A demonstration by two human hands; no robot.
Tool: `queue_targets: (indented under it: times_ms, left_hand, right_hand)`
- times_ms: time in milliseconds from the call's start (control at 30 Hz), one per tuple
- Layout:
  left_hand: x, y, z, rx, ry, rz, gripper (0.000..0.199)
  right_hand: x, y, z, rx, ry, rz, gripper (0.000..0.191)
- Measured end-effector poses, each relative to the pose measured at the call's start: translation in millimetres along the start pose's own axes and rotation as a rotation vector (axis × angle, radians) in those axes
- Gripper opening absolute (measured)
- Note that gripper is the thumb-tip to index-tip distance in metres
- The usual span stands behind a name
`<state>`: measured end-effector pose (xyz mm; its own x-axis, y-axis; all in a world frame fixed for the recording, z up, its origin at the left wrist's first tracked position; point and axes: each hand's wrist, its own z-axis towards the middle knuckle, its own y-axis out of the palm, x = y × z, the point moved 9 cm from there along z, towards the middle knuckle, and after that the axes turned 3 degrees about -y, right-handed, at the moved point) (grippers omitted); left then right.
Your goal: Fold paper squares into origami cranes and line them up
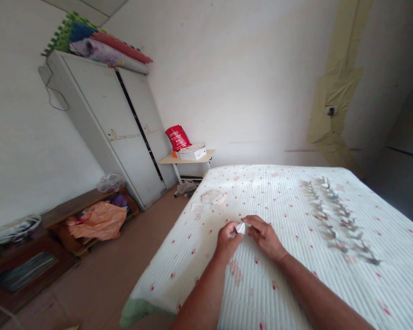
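Note:
My left hand [229, 239] is closed on a small piece of folded white paper [240, 228], pinched between the thumb and fingers above the bed. My right hand [265, 236] is just to the right of it, fingers apart, with the index fingertip reaching to the paper's upper edge. Whether that fingertip touches the paper I cannot tell. Farther up the bed lie a crumpled whitish sheet or bag [213, 197] and a pale printed slip [197, 207]. On the right, small dark and pale folded-looking pieces [340, 215] stand in rows, blurred.
The bed [278, 284] has a white ribbed cover with red dots. Beyond its far left corner, a small table [189, 160] bears a red bag [177, 137] and a white box [194, 153]. A grey cabinet [99, 114] and a low wooden stand [55, 215] are at left.

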<state>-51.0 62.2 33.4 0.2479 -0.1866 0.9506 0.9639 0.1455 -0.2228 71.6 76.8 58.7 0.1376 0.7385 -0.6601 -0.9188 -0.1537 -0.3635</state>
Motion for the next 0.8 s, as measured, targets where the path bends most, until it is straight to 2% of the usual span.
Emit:
queue_targets:
  times_ms: [233, 500, 700, 800]
  left_hand:
    - [-3.1, -1.1, 0.5, 0.000, -0.029, -0.060, 0.023]
    - [-22.6, -8.3, 4.8, 0.037, -0.138, -0.229, 0.018]
    - [-20.8, -8.9, 5.4, 0.056, -0.119, -0.165, 0.019]
    - [-17.1, -9.3, 4.4, 0.064, -0.104, -0.142, 0.018]
  right_hand:
    - [9.1, -2.3, -2.5, -0.002, 0.109, -0.096, 0.027]
    - [12.4, 0.5, -3.8, -0.066, 0.170, -0.126, 0.022]
    - [5.4, -6.0, -1.7, 0.019, 0.098, -0.121, 0.022]
    - [-2.7, -4.5, -0.1, 0.014, 0.035, -0.057, 0.023]
